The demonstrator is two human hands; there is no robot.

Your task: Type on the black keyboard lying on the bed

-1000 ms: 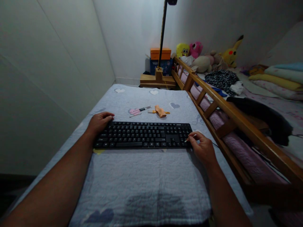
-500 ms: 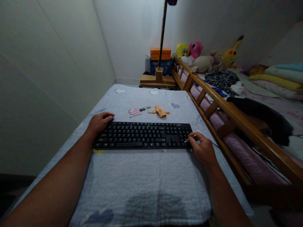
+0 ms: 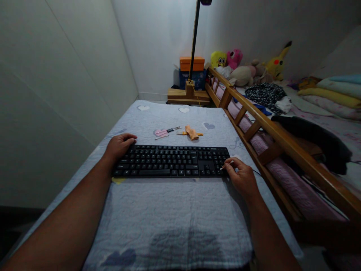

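A black keyboard (image 3: 166, 162) lies flat on a pale blue quilted cloth (image 3: 158, 214). My left hand (image 3: 120, 146) grips its upper left end, fingers curled at the edge. Over the number pad at the other end, my right hand (image 3: 241, 175) pinches a cotton swab (image 3: 222, 168), its white tip at the lower keys. Behind the keyboard rest a tool with a dark middle and metal tip (image 3: 170, 130), a second cotton swab (image 3: 161, 137), an orange cloth (image 3: 191, 133) and a yellow-handled brush (image 3: 182, 133), partly covered by the orange cloth.
A wooden bed rail (image 3: 254, 116) runs along the right side, with plush toys (image 3: 244, 75) and bedding beyond. At the back stand a wooden stand base (image 3: 180, 96) with a dark pole and an orange box (image 3: 192, 64). A wall (image 3: 56, 94) rises on the left.
Both hands, the keyboard and the cotton swab keep nearly the same positions. The whole view shifts very slightly.
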